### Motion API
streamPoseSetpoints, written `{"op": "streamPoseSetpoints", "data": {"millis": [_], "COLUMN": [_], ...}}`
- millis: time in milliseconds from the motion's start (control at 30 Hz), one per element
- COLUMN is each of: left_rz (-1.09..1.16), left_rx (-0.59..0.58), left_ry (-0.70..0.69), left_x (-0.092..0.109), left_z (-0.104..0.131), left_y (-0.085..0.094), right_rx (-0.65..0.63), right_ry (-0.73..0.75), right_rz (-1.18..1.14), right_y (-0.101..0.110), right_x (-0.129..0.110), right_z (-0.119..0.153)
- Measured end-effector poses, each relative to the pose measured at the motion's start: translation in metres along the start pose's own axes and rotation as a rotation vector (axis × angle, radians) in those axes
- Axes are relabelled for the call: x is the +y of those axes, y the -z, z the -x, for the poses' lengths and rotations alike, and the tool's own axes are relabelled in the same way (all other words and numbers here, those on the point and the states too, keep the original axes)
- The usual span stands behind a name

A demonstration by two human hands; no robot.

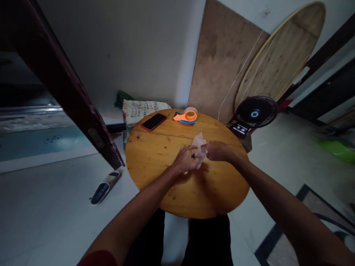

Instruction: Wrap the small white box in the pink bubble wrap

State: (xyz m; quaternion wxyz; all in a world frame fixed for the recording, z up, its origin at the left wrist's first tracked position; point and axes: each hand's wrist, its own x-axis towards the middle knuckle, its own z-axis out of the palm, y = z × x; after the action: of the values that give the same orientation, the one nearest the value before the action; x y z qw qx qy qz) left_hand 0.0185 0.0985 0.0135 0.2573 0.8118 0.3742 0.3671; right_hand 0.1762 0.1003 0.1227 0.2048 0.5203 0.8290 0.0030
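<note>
A small, thin whitish sheet (pixel 199 142), crumpled like tissue or soft plastic, is held up over the middle of the round wooden table (pixel 155 159). My left hand (pixel 186 159) grips its left side, fingers curled and thumb against them. From the right, my right hand (pixel 216 150) is closed with its fingertips on the sheet's right edge. Whether anything lies inside the sheet is hidden. Beyond the hands, at the table's far edge, lies an orange and blue tape dispenser (pixel 186 116) with a roll of tape in it.
A red-edged phone (pixel 154 121) lies on the table's far left. Behind the table is a printed white sack (pixel 144 108). A dark fan (pixel 256 112) stands at the right, near a leaning round wooden board (pixel 280 55). Slippers (pixel 100 193) lie on the floor at left.
</note>
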Motion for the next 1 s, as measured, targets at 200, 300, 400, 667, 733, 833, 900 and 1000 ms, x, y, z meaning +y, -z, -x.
{"op": "streamPoseSetpoints", "data": {"millis": [200, 300, 400, 667, 733, 833, 900, 1000], "left_rz": [0.062, 0.096, 0.133, 0.111, 0.072, 0.009, -0.030, -0.062], "left_rx": [-0.004, -0.027, -0.033, -0.038, -0.020, 0.010, 0.035, 0.040], "left_ry": [0.007, 0.037, 0.055, 0.025, 0.007, -0.004, -0.010, -0.063], "left_x": [-0.001, -0.001, -0.001, -0.001, -0.002, 0.000, 0.003, 0.008], "left_z": [0.001, 0.000, -0.001, -0.002, -0.002, 0.000, 0.001, 0.003], "left_y": [0.000, -0.001, -0.002, -0.002, -0.004, -0.003, -0.001, 0.004], "right_rx": [0.036, 0.048, 0.109, 0.140, 0.118, 0.076, 0.056, 0.065], "right_ry": [-0.119, -0.146, -0.188, -0.100, -0.099, -0.110, -0.130, -0.162], "right_rz": [0.126, 0.106, 0.094, -0.004, -0.017, -0.033, -0.049, -0.082], "right_y": [-0.007, -0.008, -0.010, -0.025, -0.026, -0.026, -0.026, -0.029], "right_x": [0.007, 0.010, 0.014, 0.030, 0.033, 0.032, 0.029, 0.024], "right_z": [0.004, 0.006, 0.007, -0.023, -0.034, -0.047, -0.054, -0.061]}}
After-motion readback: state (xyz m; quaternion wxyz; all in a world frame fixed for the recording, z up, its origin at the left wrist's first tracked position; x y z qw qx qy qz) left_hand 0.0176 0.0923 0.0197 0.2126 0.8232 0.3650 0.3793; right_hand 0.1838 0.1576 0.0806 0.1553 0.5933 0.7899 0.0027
